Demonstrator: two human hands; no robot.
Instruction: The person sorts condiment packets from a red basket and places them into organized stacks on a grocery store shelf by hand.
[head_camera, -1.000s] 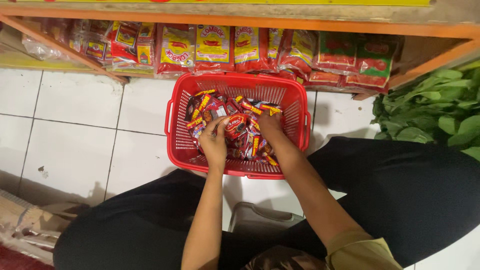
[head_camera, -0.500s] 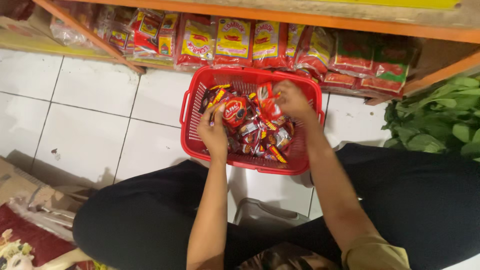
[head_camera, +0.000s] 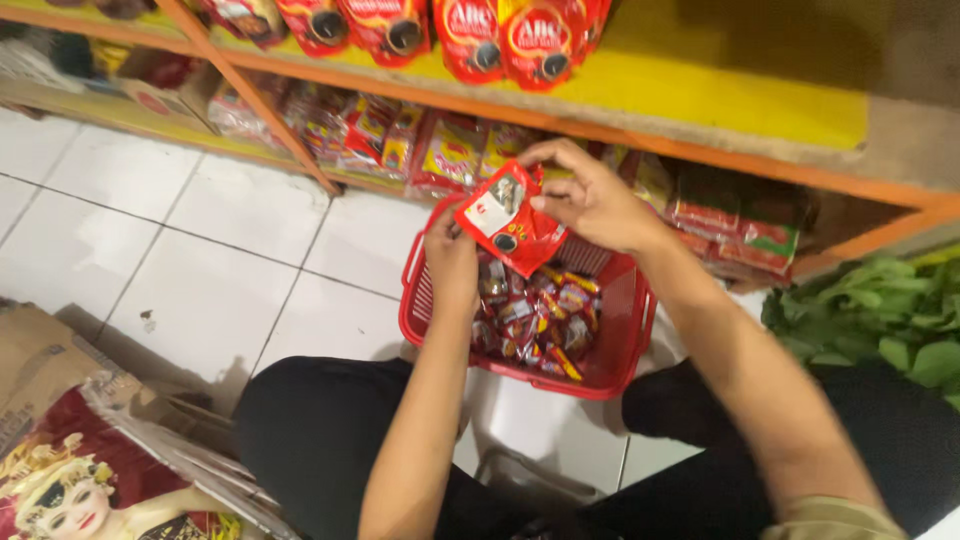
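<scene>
**Red sachet held over basket, both hands engaged**

Red sachet (head_camera: 508, 222) is raised above the red plastic basket (head_camera: 625, 345) on the tiled floor (head_camera: 230, 250). Right hand (head_camera: 590, 195) pinches its upper right edge; left hand (head_camera: 452, 258) grips the lower left. Long axis runs diagonally between them. Loose sachets (head_camera: 535, 315) lie directly below. Stocked shelf (head_camera: 700, 120) stands just beyond.

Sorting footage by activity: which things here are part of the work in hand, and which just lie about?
In hand: red pouch, held by left hand and right hand; red basket of sachets.
Lying about: leafy greens; flattened carton; shelf packets.
</scene>
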